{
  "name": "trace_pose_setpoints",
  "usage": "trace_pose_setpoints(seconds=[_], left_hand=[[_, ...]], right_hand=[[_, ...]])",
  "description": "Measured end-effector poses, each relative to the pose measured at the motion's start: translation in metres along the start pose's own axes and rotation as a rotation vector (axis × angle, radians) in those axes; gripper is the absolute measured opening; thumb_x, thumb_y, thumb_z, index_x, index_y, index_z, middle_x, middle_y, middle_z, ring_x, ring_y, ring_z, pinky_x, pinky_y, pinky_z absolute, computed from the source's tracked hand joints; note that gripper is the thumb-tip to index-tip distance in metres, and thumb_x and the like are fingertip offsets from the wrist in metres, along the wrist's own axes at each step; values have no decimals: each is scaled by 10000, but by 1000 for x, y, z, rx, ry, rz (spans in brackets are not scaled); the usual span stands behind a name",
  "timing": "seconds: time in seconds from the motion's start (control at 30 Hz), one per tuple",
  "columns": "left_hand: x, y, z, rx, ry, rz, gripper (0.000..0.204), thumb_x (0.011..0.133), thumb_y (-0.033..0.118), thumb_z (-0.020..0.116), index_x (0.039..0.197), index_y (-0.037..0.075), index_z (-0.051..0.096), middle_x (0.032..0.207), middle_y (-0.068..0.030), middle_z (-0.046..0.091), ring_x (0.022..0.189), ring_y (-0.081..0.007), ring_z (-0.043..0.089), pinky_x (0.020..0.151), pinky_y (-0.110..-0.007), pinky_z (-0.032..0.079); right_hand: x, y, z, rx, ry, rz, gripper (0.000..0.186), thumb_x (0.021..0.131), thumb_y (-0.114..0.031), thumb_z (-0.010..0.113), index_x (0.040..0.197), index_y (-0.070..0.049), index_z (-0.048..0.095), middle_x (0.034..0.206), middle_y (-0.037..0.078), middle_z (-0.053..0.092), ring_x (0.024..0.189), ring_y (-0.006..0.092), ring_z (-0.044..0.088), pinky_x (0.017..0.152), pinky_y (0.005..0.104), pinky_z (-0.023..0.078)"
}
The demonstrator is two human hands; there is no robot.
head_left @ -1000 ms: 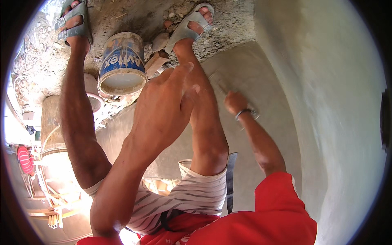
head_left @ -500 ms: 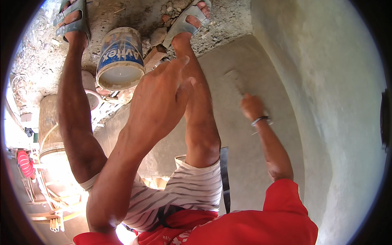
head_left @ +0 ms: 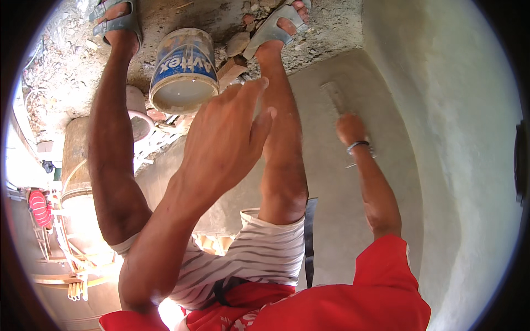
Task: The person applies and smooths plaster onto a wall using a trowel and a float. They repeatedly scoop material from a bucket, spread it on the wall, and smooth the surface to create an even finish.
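Note:
My left hand [head_left: 223,138] is raised in front of my legs, palm side turned away. Its thumb and index finger are apart, with nothing visible between them; the other fingers are loosely curled and partly hidden. To the right, my right hand [head_left: 351,130] grips a plastering trowel [head_left: 334,100], whose handle is covered by the fingers. The trowel's long flat blade lies against a smooth grey plastered surface [head_left: 314,149], showing both beyond the hand and behind the wrist. A dark band [head_left: 358,145] circles my right wrist.
A white-and-blue bucket [head_left: 185,69] holding pale liquid stands between my sandalled feet, near a brick piece [head_left: 231,71]. A smaller pail [head_left: 139,118] and a tall drum [head_left: 76,160] are at left. Rubble [head_left: 63,71] covers the ground. A pale wall [head_left: 458,154] curves along the right.
The view has shifted, moving the bucket and legs rightward in the picture. My right hand and the trowel have slid slightly farther away along the plastered surface. My left hand stays raised.

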State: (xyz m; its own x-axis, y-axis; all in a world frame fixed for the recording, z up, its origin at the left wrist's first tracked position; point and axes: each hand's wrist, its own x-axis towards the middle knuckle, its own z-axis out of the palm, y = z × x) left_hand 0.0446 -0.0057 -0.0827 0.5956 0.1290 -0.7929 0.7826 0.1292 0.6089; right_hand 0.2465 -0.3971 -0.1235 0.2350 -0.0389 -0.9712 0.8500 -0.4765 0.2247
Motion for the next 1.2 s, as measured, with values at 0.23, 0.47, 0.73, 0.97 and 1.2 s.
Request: trace_pose_setpoints(seconds=[0.23, 0.47, 0.73, 0.97, 1.2], left_hand=[[4, 1, -7, -52, 60, 20, 333, 899, 174, 616, 1135, -54, 558, 994, -248, 652, 908, -430, 642, 774, -491, 500], [-4, -1, -14, -66, 4, -84, 372, 914, 204, 603, 1183, -51, 570, 1070, -251, 646, 1011, -436, 615, 843, -489, 478], [2, 4, -17, -82, 25, -34, 403, 921, 220, 613, 1237, -26, 574, 1100, -241, 660, 1021, -416, 634, 859, -462, 489], [-6, 2, -18, -84, 35, 2, 427, 913, 175, 601, 1300, 16, 519, 1055, -253, 658, 991, -422, 624, 838, -503, 484], [-2, 11, -27, -40, 61, 10, 371, 929, 230, 597, 1204, -19, 601, 1084, -243, 670, 1026, -402, 632, 875, -471, 483]], right_hand=[[-59, -88, 34, 7, -416, -291, 266, 893, -243, 549, 897, -31, 710, 964, 232, 707, 875, 393, 695, 767, 493, 560], [14, 29, -21, -81, 66, -129, 284, 917, -251, 538, 842, -3, 656, 821, 216, 665, 762, 415, 637, 696, 499, 519], [-112, -110, 26, 190, -368, -237, 321, 882, -276, 531, 881, -26, 733, 948, 251, 700, 866, 411, 692, 800, 525, 542], [-33, -1, -42, 156, -62, 167, 314, 905, -269, 525, 880, -20, 714, 969, 223, 699, 932, 390, 674, 804, 505, 541], [-86, -95, 44, 65, -419, -208, 305, 890, -250, 528, 921, -10, 714, 993, 238, 694, 937, 403, 678, 837, 495, 547]])
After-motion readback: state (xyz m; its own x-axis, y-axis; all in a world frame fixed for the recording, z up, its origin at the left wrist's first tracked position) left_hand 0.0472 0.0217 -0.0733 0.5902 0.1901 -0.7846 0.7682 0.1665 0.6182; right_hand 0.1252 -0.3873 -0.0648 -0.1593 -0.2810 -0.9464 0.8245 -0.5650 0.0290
